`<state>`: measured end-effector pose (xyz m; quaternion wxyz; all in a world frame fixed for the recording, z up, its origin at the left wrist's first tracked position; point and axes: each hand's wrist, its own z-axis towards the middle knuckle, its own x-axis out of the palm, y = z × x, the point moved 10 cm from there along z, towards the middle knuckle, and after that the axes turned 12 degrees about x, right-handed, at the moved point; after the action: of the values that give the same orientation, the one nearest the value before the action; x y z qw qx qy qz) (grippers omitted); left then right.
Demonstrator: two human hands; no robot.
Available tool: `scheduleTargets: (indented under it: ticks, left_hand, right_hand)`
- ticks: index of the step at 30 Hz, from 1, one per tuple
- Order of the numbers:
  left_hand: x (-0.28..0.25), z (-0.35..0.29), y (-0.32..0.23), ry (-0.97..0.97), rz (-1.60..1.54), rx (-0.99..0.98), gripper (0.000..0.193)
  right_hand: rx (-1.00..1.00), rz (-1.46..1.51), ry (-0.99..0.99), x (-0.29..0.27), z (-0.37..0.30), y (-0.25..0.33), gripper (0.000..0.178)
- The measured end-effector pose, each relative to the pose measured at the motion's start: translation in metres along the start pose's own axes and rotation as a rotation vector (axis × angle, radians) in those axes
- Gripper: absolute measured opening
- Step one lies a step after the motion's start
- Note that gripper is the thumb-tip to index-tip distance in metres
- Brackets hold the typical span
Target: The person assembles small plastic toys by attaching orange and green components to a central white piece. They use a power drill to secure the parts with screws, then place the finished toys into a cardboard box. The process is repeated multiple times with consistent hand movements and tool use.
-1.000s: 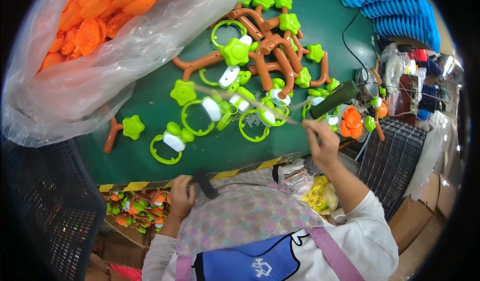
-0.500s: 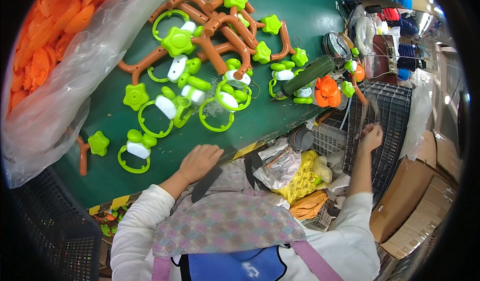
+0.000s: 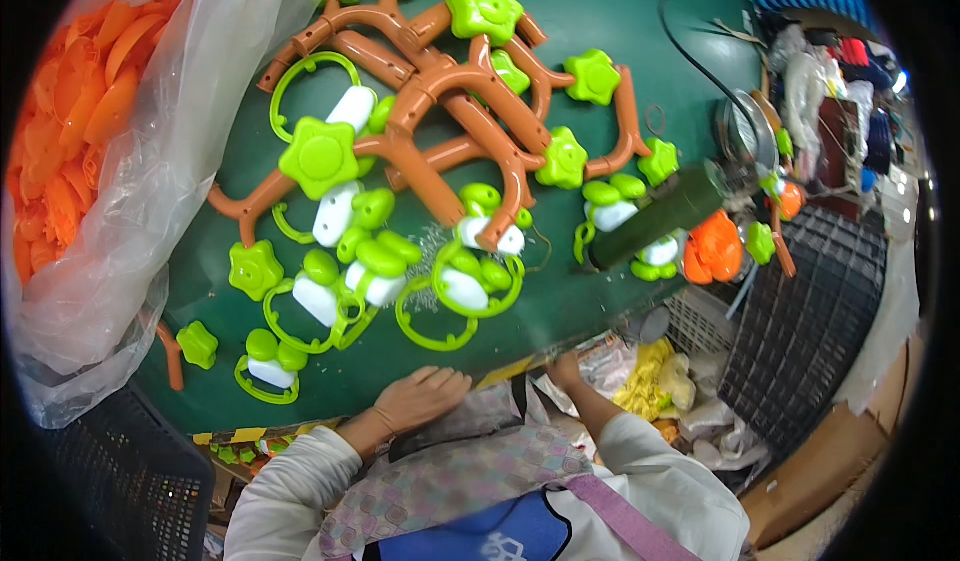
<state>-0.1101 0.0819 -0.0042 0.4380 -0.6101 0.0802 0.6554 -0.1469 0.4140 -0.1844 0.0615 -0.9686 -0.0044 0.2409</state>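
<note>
The right hand (image 3: 563, 370) had withdrawn from the black mesh crate (image 3: 803, 316); the left hand (image 3: 426, 398) lay near an untouched green ring (image 3: 438, 345); neither grip was discernible.

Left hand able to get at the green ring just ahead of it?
Probably yes: the left hand lies at the table edge, and no part shows between it and the green ring, though another ring overlaps that.

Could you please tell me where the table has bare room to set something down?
One free patch of the green table lies between the overlapping ringed pieces and the dark green tool; a larger one lies beyond, between the brown branches and the black cable. A narrower strip borders the left hand. The middle is crowded with branches and ringed pieces.
</note>
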Motion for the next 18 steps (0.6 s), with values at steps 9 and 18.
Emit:
scheduleTargets:
  ticks: [9,18]
  left_hand:
    - [0.012,-0.003,-0.005,-0.027,0.219,0.024,0.038]
    - [-0.013,0.004,-0.008,-0.051,0.142,-0.023,0.041]
  right_hand:
    - [0.086,-0.230,-0.003,0.027,0.082,0.018,0.039]
    - [-0.123,-0.290,-0.260,-0.008,0.159,0.058,0.033]
